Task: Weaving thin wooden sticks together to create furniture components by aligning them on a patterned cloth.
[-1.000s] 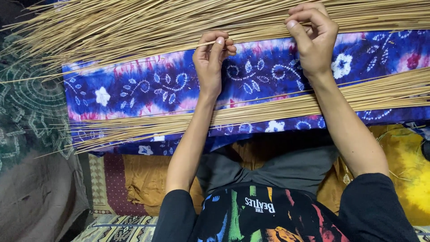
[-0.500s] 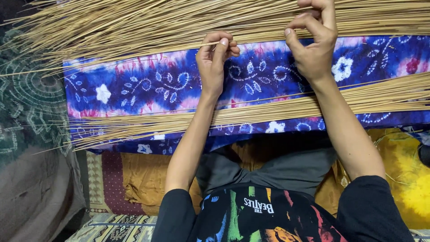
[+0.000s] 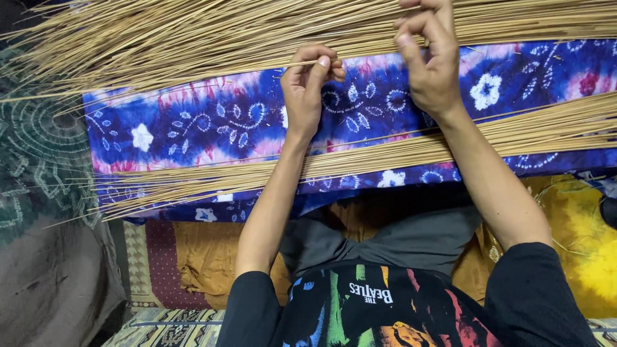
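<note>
- I see a blue and purple tie-dye cloth [image 3: 212,128] with white flower prints spread across the lap, widest thing in view, running edge to edge.
- Big heap of thin tan sticks [image 3: 160,38] lies along the cloth's far edge, tips fanning out to the left past the cloth.
- Second, thinner bundle of sticks [image 3: 527,132] lies across the near side of the cloth, passing under both forearms, its left ends splaying over the cloth's lower left edge.
- Green patterned fabric [image 3: 32,148] at far left, yellow fabric [image 3: 598,257] at lower right, both beneath the cloth.
- My right hand [image 3: 432,64] is up at the far heap, fingers curled, thumb and forefinger pinching in among the sticks; which stick it grips I cannot tell.
- My left hand [image 3: 308,87] sits on the cloth just below the heap, thumb pressed to curled fingers, clenched on a single stick [image 3: 297,64].
- That single stick pokes out leftward from the pinch, lying along the heap's near edge.
</note>
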